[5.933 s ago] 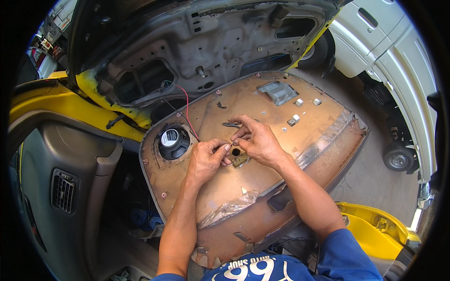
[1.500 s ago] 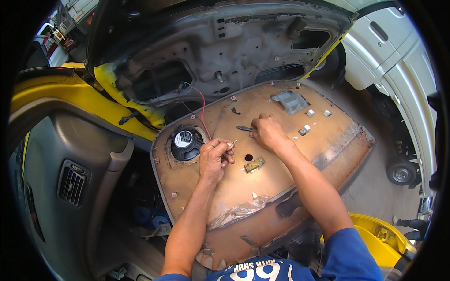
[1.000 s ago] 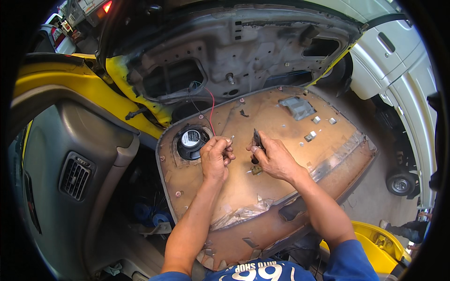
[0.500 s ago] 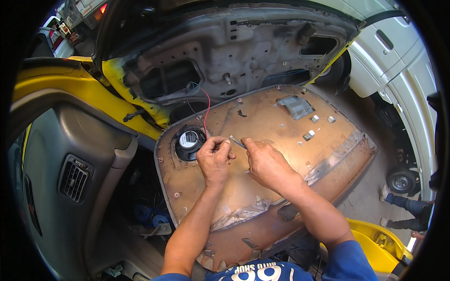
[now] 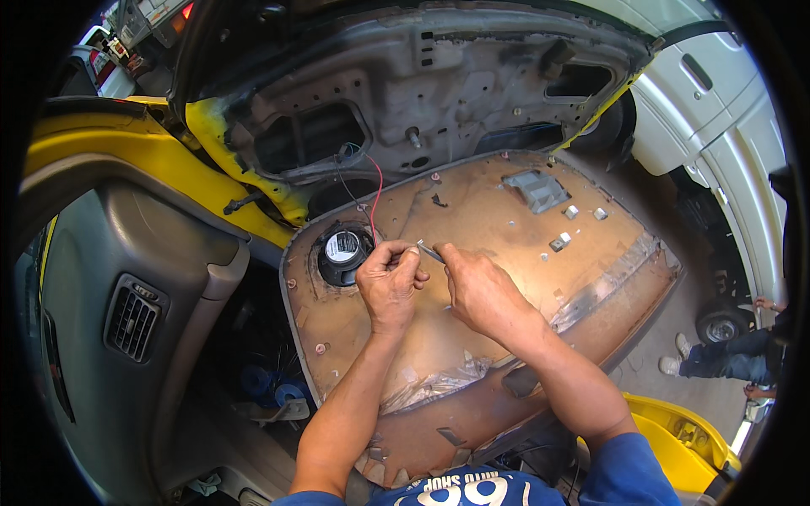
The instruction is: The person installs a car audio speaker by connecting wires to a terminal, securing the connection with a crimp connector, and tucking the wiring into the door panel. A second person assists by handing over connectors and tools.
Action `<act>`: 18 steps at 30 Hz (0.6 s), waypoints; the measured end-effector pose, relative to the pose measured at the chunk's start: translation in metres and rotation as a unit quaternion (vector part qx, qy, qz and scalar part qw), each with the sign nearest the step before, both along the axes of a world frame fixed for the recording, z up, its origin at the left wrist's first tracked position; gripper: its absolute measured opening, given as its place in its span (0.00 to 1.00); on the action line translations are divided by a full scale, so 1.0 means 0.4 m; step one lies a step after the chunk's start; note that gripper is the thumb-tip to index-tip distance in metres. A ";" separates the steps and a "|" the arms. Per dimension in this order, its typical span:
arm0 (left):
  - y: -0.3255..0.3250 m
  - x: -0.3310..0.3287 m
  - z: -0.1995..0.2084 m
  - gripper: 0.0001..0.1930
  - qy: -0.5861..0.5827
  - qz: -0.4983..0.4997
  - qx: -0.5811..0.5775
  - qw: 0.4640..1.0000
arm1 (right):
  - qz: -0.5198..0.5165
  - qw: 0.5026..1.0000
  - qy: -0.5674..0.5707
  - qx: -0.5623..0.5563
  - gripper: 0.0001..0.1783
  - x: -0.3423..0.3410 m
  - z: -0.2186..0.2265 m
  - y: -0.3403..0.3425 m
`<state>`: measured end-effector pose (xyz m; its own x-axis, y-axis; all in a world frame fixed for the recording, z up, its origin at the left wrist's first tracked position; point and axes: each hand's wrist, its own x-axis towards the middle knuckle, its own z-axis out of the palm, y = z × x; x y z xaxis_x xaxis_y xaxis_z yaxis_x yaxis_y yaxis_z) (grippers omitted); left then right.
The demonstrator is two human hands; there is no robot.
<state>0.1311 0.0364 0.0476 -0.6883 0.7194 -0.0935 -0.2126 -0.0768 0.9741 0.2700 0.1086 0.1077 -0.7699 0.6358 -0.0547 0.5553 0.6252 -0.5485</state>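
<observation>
The fingers of my left hand are pinched around the end of a red wire, which hangs down from an opening in the car door. My right hand is closed on a slim grey metal tool; its tip meets the left fingertips, and its handle is hidden in my fist. Both hands are over the brown back of a detached door panel. A round black speaker with a pale label sits in the panel, just left of my left hand. A thin dark wire runs beside the red one.
The bare metal door shell stands open beyond the panel. At left is the grey dashboard with an air vent. A white vehicle stands at right, and another person's legs show near its wheel.
My hands keep nearly the same pose, with the tool tip still at the left fingertips. The view shifts slightly. At right, the other person's legs have moved a little to the left.
</observation>
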 end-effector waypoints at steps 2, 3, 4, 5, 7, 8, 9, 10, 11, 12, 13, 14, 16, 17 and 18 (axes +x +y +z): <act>0.001 0.001 0.001 0.07 -0.002 -0.002 0.000 1.000 | -0.002 1.000 -0.004 0.002 0.12 0.000 -0.001 0.001; 0.002 0.001 0.001 0.07 -0.006 -0.002 0.002 1.000 | -0.003 1.000 -0.003 0.006 0.13 0.000 -0.002 0.001; 0.002 0.000 0.001 0.07 -0.011 0.001 -0.007 1.000 | -0.001 1.000 0.001 0.013 0.13 0.000 -0.002 0.000; 0.002 0.000 0.001 0.07 -0.012 -0.002 0.003 1.000 | -0.001 1.000 0.000 0.012 0.13 0.001 -0.003 0.000; 0.002 -0.001 0.001 0.07 -0.016 0.002 -0.004 1.000 | 0.005 1.000 0.002 0.015 0.13 0.002 -0.004 -0.002; 0.002 -0.001 0.001 0.07 -0.014 -0.003 0.001 1.000 | 0.001 1.000 0.001 0.010 0.12 0.002 -0.004 -0.002; 0.002 0.000 0.001 0.07 -0.012 -0.005 0.002 1.000 | -0.002 1.000 0.000 0.005 0.12 0.002 -0.004 -0.002; 0.002 0.000 0.001 0.06 -0.008 -0.002 -0.006 1.000 | -0.003 1.000 0.003 0.005 0.12 0.002 -0.004 -0.002; 0.002 0.000 0.002 0.06 -0.011 -0.004 0.002 1.000 | -0.005 1.000 -0.004 0.002 0.12 0.002 -0.005 -0.002; 0.002 0.000 0.003 0.06 -0.014 -0.003 0.002 1.000 | -0.005 1.000 -0.007 0.005 0.12 0.001 -0.005 -0.002; 0.003 0.001 0.003 0.06 -0.016 0.000 -0.002 1.000 | -0.003 1.000 -0.006 0.011 0.12 0.002 -0.005 -0.001; 0.003 0.001 0.004 0.06 -0.017 -0.003 0.004 1.000 | -0.003 1.000 -0.007 0.010 0.12 0.002 -0.006 -0.001; 0.003 0.001 0.004 0.06 -0.018 -0.001 -0.001 1.000 | 0.001 1.000 -0.002 0.011 0.12 0.004 -0.008 -0.001; 0.002 0.001 0.005 0.06 -0.017 -0.005 0.005 1.000 | -0.001 1.000 -0.007 0.009 0.12 0.004 -0.010 -0.001; 0.002 0.001 0.005 0.06 -0.016 -0.006 0.006 1.000 | -0.003 1.000 -0.012 0.008 0.12 0.004 -0.012 -0.001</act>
<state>0.1315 0.0373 0.0495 -0.6771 0.7281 -0.1073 -0.2444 -0.0850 0.9659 0.2718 0.1081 0.1030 -0.7645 0.6415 -0.0634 0.5721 0.6300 -0.5251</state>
